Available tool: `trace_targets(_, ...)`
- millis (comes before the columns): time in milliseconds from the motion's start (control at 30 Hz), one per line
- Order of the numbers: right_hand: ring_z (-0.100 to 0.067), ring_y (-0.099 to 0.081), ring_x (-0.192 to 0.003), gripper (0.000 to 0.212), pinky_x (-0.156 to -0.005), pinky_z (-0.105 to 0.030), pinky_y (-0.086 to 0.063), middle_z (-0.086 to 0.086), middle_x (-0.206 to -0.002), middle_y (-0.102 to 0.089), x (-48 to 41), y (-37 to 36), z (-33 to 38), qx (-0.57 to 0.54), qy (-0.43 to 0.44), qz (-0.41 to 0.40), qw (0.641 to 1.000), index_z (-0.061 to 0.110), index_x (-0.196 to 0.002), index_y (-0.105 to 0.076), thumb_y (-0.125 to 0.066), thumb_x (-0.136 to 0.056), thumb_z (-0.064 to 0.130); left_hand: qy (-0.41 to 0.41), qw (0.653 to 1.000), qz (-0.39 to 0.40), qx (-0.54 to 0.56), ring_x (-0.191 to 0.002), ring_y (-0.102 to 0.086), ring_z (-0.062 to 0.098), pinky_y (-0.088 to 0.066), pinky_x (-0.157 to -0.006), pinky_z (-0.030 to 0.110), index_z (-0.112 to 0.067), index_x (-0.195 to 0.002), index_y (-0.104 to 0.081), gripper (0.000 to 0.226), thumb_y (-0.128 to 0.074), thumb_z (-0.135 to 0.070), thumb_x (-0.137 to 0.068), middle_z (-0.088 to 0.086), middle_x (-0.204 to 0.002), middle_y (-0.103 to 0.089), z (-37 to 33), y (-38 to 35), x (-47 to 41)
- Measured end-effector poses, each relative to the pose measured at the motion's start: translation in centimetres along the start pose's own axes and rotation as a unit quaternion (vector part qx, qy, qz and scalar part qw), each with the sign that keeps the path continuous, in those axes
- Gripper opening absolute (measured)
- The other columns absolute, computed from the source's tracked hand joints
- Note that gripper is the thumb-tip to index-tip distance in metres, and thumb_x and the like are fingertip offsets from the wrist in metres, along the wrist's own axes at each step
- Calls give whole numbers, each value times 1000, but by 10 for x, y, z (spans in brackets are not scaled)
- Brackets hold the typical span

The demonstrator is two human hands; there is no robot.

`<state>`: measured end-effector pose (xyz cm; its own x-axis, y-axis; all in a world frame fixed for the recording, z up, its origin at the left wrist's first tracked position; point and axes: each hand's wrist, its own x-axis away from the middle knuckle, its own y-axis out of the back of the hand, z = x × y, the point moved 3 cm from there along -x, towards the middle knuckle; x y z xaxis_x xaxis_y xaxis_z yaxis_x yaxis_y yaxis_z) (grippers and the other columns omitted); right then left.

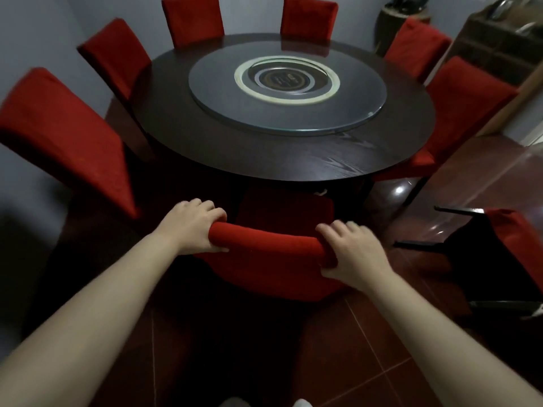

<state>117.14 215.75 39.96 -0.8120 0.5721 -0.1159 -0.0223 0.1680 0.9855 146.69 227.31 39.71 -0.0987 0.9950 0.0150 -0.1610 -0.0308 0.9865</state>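
A red fabric-covered chair (270, 259) stands right in front of me, its seat facing the round dark wooden table (264, 154). My left hand (192, 227) grips the left end of the chair's top rail, fingers over the front and thumb behind. At the right end of the same rail my right hand (352, 251) holds on, its fingers curled over the top. The chair's seat reaches under the table's near edge.
A glass turntable (338, 113) lies on the table. Several more red chairs ring it, such as the nearest on the left (67, 136) and on the right (458, 107). Another red chair (511, 254) lies tipped over at the right on the red tiled floor (367, 362). A cabinet (499, 45) stands at the far right.
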Motion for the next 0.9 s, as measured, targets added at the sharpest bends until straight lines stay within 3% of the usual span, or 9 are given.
trace_targets(100,-28,-59,-78,70,-68,-39,-47,-5,-95,-60,11,-2,25,-9,-14,-100,995,16,-118,-60,-70,-63,59,9,996,-66,63,-82,-63,25,-52,-68,37,-21,-105,-59,68,-72,-70,-60,-2,-92,-64,-1,0,10)
trace_targets(233,-23,-58,-64,61,-55,-34,-47,-3,-76,-59,0,-1,16,34,-5,-117,993,13,-92,-67,-62,-71,71,-62,995,-70,30,-69,-66,27,-51,-51,34,-16,-103,-62,66,-75,-66,-62,0,-82,-67,-3,7,6)
trace_targets(400,-22,-57,-57,62,-47,-31,-46,-2,-69,-58,-17,1,-10,88,56,-127,986,15,-84,-66,-43,-78,72,-146,988,-29,-43,-90,-64,24,-44,-61,30,-28,-128,-45,65,-42,-74,-83,0,-103,-62,-9,10,-21)
trace_targets(467,-23,-57,-56,64,-46,-30,-45,-3,-68,-58,-31,6,-23,104,62,-128,984,14,-83,-66,-42,-78,73,-151,986,-42,-51,-90,-65,25,-45,-61,30,-27,-129,-47,65,-43,-74,-83,0,-103,-63,-4,19,-37)
trace_targets(633,-25,-61,-56,64,-45,-30,-44,-4,-68,-61,-89,34,-67,99,46,-99,989,11,-85,-65,-61,-69,73,-96,991,-66,-62,-94,-64,21,-41,-62,30,-33,-128,-41,66,-40,-78,-80,-7,-106,-61,13,52,-97)
trace_targets(733,-28,-64,-66,67,-51,-33,-47,-4,-77,-65,-126,42,-94,77,52,-90,992,12,-91,-63,-57,-71,75,-48,997,-66,-3,-97,-62,23,-49,-72,34,-33,-128,-43,65,-48,-75,-79,-6,-108,-59,25,64,-135)
trace_targets(900,-30,-63,-64,67,-50,-32,-41,-6,-73,-62,-177,48,-136,35,61,-114,991,11,-83,-58,-54,-70,76,-2,998,-50,41,-99,-59,25,-48,-81,37,-34,-122,-47,63,-56,-74,-74,-5,-110,-59,38,79,-193)
